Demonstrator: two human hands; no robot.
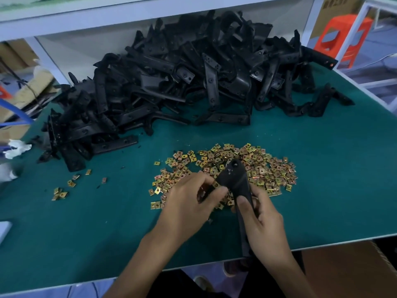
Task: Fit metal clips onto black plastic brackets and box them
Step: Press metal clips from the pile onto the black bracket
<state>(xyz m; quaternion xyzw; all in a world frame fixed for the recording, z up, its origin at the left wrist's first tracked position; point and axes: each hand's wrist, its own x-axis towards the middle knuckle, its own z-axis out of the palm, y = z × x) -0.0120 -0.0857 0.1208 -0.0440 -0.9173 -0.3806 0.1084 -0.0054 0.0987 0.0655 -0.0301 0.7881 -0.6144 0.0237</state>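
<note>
Bracket in left hand, right hand, clips beneath, carton print blurred

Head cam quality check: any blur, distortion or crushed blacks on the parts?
Head view: wide-angle bend curves the shelf edge and the table; bracket pile crushed to near-black, little surface detail; clip heap soft, single clips hard to separate; left margin smeared; held bracket, left hand and right hand fairly sharp; light even, no hard glare.

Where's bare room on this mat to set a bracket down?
Bare mat: front left, between stray clips and front edge; also right of clip pile. Crowded: bracket heap behind; left hand and right hand grip held bracket centrally.
</note>
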